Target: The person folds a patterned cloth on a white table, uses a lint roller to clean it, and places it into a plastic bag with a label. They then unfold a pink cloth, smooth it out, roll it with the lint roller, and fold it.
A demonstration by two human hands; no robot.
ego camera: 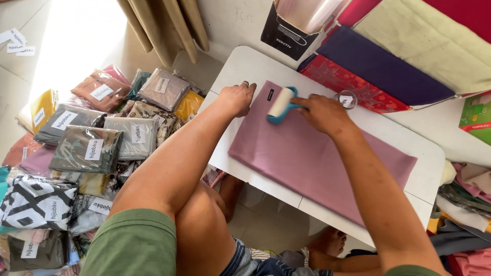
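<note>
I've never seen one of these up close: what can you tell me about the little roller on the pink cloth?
The roller is a small hand tool with a pale cream drum set in a teal frame and handle, plastic by the look of it. It lies tilted on the far end of the folded mauve-pink cloth, close to a small dark tag. The right hand closes on its handle, while the left hand presses flat on the cloth's corner beside it. The cloth rests on a white table.
</note>
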